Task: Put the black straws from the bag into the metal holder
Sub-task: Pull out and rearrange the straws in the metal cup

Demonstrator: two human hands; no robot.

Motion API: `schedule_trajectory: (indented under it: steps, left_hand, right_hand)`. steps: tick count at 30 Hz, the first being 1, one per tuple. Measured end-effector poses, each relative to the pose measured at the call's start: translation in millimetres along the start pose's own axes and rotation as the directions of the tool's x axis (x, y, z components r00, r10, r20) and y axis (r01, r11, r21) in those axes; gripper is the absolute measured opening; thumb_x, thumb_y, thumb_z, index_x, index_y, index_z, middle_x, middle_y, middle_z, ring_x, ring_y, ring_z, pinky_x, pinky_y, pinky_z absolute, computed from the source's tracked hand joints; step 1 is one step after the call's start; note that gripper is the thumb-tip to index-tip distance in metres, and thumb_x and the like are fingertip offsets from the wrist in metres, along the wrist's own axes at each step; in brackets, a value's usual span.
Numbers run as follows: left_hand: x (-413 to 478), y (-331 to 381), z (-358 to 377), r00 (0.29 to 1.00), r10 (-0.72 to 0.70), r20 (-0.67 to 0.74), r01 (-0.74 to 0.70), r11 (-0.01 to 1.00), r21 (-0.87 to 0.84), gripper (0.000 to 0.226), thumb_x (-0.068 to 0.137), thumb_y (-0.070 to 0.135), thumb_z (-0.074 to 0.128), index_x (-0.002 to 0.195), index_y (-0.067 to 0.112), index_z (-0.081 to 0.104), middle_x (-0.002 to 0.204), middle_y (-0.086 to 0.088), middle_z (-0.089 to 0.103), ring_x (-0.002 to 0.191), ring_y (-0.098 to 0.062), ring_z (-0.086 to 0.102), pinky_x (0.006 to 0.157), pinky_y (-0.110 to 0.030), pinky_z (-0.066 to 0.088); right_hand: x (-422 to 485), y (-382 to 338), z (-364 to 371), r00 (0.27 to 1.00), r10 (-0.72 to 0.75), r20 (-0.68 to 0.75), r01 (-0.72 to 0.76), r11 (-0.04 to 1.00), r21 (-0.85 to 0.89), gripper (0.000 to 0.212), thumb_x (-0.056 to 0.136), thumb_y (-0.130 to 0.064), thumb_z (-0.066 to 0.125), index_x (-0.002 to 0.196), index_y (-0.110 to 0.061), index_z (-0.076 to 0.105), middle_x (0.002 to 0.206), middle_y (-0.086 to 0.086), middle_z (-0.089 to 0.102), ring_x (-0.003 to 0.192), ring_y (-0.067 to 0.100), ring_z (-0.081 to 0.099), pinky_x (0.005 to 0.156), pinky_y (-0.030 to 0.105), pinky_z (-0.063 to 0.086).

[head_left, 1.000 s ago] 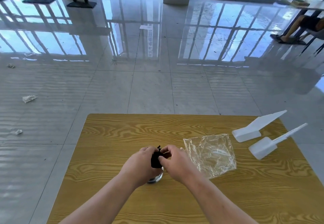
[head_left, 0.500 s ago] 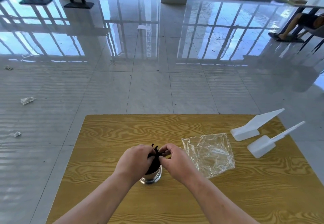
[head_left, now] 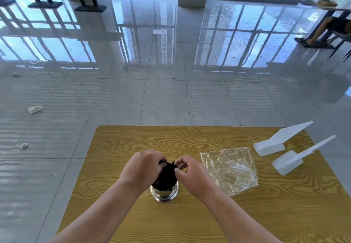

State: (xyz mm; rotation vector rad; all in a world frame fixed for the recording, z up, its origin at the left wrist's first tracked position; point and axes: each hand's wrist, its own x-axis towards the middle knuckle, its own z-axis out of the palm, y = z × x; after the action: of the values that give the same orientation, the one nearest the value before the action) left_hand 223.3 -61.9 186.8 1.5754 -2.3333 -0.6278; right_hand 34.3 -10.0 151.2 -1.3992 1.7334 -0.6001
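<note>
A bundle of black straws (head_left: 166, 174) stands upright in the shiny metal holder (head_left: 164, 194) on the wooden table (head_left: 190, 142). My left hand (head_left: 143, 168) curls round the left side of the bundle at its top. My right hand (head_left: 191, 172) pinches the top of the straws from the right with thumb and fingers. The clear plastic bag (head_left: 230, 168) lies flat and crumpled just right of my right hand. The lower ends of the straws are hidden inside the holder.
Two white plastic scoops (head_left: 279, 140) (head_left: 292, 158) lie at the table's far right corner. Scraps of paper (head_left: 35, 109) lie on the glossy tiled floor to the left. A seated person's legs (head_left: 322, 30) show at the far right.
The straw bundle has sunk deeper into the holder, and more of the holder shows below my hands. Both hands keep their hold at the top of the straws.
</note>
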Motion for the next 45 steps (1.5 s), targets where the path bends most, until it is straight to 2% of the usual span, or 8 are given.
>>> schedule_trajectory:
  steps: [8,13,21,28,31,36,41,45]
  left_hand:
    - [10.2,4.0,-60.9,0.984,-0.110,-0.139,0.102,0.993,-0.067,0.002,0.085,0.033,0.082,0.084,0.033,0.081,0.062,0.020,0.067,0.052,0.005,0.057,0.049,-0.017,0.038]
    - [17.3,-4.7,-87.4,0.972,-0.190,-0.138,0.164,0.970,-0.179,0.013,0.080,0.036,0.086,0.074,0.040,0.075,0.065,0.029,0.071,0.058,0.002,0.067,0.061,-0.030,0.060]
    - [9.1,-4.1,-76.5,0.980,-0.148,-0.131,0.124,0.976,-0.180,0.009,0.083,0.035,0.084,0.078,0.039,0.077,0.072,0.036,0.068,0.067,0.002,0.068,0.061,-0.025,0.056]
    - [7.6,0.5,-73.2,0.985,-0.154,-0.077,0.135,0.969,-0.208,0.007,0.086,0.032,0.083,0.081,0.036,0.079,0.070,0.030,0.071,0.070,0.002,0.069,0.067,-0.027,0.057]
    - [7.8,1.8,-73.8,0.985,-0.158,-0.067,0.139,0.964,-0.225,0.009,0.086,0.031,0.083,0.080,0.037,0.079,0.073,0.034,0.070,0.070,0.003,0.070,0.066,-0.025,0.056]
    - [6.1,2.2,-75.5,0.984,-0.162,-0.068,0.141,0.959,-0.246,0.014,0.085,0.031,0.084,0.077,0.040,0.077,0.071,0.032,0.071,0.067,0.005,0.070,0.061,-0.021,0.051]
    - [5.3,-3.3,-94.9,0.971,-0.214,-0.105,0.163,0.919,-0.360,0.020,0.083,0.029,0.086,0.082,0.047,0.076,0.066,0.019,0.075,0.063,0.001,0.073,0.071,-0.037,0.063]
    - [5.8,-3.4,-122.5,0.957,-0.195,-0.217,0.081,0.891,-0.446,0.026,0.082,0.024,0.087,0.085,0.048,0.077,0.065,0.015,0.076,0.060,-0.002,0.074,0.068,-0.033,0.063]
  right_hand:
    - [-1.3,-4.3,-6.3,0.998,-0.015,-0.061,0.017,0.999,0.040,0.009,0.100,-0.026,0.067,0.099,-0.035,0.069,0.092,-0.007,0.072,0.057,-0.003,0.060,0.048,0.018,0.046]
    - [-3.0,-8.6,-10.8,0.998,-0.018,-0.065,0.025,0.993,0.115,0.012,0.102,-0.021,0.065,0.096,-0.030,0.070,0.086,-0.003,0.072,0.051,-0.004,0.056,0.046,0.013,0.040]
    - [3.4,-18.4,-2.6,0.993,-0.043,-0.108,0.057,0.990,0.131,0.017,0.096,-0.022,0.065,0.098,-0.039,0.069,0.083,-0.006,0.070,0.048,-0.001,0.052,0.042,0.013,0.037]
    - [13.7,-21.4,-0.5,0.994,-0.078,0.073,0.086,0.989,-0.120,0.036,0.094,-0.018,0.064,0.125,-0.036,0.072,0.082,-0.006,0.070,0.053,0.001,0.053,0.047,0.018,0.044]
    - [14.0,-25.3,5.6,0.983,-0.122,0.138,0.156,0.951,-0.267,0.037,0.092,-0.020,0.065,0.126,-0.032,0.074,0.082,-0.013,0.064,0.065,0.002,0.055,0.048,0.012,0.039]
    - [16.2,-27.5,12.3,0.973,-0.184,0.140,0.226,0.882,-0.414,0.029,0.100,-0.027,0.063,0.127,-0.028,0.074,0.111,-0.004,0.064,0.107,0.017,0.060,0.085,0.024,0.044]
    - [18.6,-26.8,-3.7,0.973,-0.229,0.014,0.214,0.886,-0.411,0.017,0.103,-0.023,0.064,0.115,-0.023,0.076,0.094,-0.010,0.064,0.088,0.008,0.061,0.080,0.025,0.057]
    - [22.6,-23.5,-30.8,0.951,-0.233,-0.203,0.146,0.918,-0.369,0.011,0.106,-0.020,0.063,0.101,-0.018,0.073,0.080,-0.020,0.056,0.066,-0.008,0.052,0.057,0.011,0.047]
